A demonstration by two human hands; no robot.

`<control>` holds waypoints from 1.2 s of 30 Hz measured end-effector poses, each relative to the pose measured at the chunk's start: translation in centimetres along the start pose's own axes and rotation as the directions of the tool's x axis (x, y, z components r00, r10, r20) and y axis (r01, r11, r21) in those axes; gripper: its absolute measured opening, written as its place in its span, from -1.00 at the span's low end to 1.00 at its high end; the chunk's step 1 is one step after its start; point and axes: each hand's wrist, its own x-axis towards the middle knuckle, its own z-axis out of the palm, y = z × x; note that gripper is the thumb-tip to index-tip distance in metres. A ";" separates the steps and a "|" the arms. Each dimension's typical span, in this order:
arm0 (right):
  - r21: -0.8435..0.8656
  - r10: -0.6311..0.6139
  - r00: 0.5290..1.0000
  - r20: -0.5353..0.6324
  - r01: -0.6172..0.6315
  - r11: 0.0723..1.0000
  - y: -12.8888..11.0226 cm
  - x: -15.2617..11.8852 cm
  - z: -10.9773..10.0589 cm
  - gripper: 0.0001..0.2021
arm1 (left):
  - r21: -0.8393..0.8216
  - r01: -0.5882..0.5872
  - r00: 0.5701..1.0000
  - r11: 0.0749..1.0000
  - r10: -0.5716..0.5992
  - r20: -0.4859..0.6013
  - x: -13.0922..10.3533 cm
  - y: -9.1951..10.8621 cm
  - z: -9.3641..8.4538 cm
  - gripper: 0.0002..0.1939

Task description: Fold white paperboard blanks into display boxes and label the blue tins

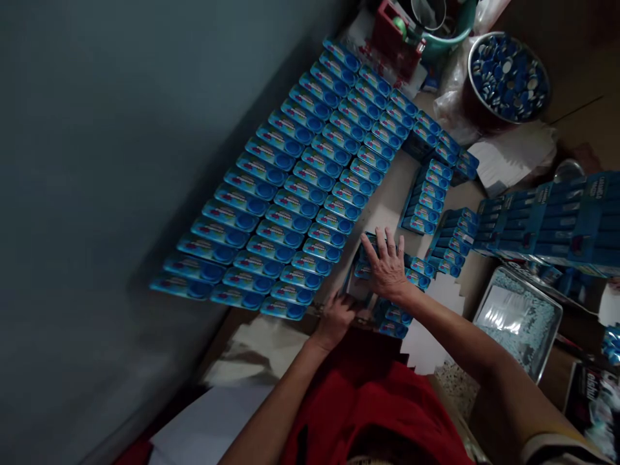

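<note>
Okay, my right hand (389, 272) is splayed over small, shiny blue rectangular packs (363, 269) — left hand (336, 321) curled, can't tell on what — so press evenly.

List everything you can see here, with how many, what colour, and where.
blue printed packs with rounded corners: many, blue, in rows near the wall and smaller groups around the hands
flat pale work surface: one, pale, under the packs
tall stacked blue packaging: count unclear, blue, far right
round metal bowl: one, silver-rimmed, upper right
small round discs: many, mostly blue and silver, in the bowl
rectangular metal tray: one, silver, lower right
round teal basin: one, teal, top
boxy red container: one, red, beside the basin
plain wall: one, grey, left
red garment: one, red, bottom centre
left hand: one, bare, curled, low centre
right hand: one, bare, fingers spread over packs
</note>
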 end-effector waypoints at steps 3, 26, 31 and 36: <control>-0.028 -0.018 0.999 0.039 0.019 0.999 0.2 0.3 -0.2 0.06 | 0.028 0.033 0.999 0.999 -0.032 -0.037 0.3 0.7 0.0 -0.71; 0.515 0.099 0.987 -0.127 -0.020 0.857 -13.0 -6.1 6.0 0.21 | 0.165 0.209 0.974 0.964 -0.190 -0.122 -2.2 -5.7 -14.4 -0.48; 0.366 0.127 0.985 -0.112 -0.078 0.927 -14.4 -3.6 6.8 0.04 | 0.150 0.129 0.987 0.980 -0.113 -0.111 -1.6 -6.7 -12.3 -0.52; 0.154 0.160 0.986 -0.034 -0.153 0.976 -17.4 -2.3 5.4 -0.21 | 0.082 0.078 0.988 0.994 -0.066 -0.137 -2.9 -7.6 -11.9 -0.54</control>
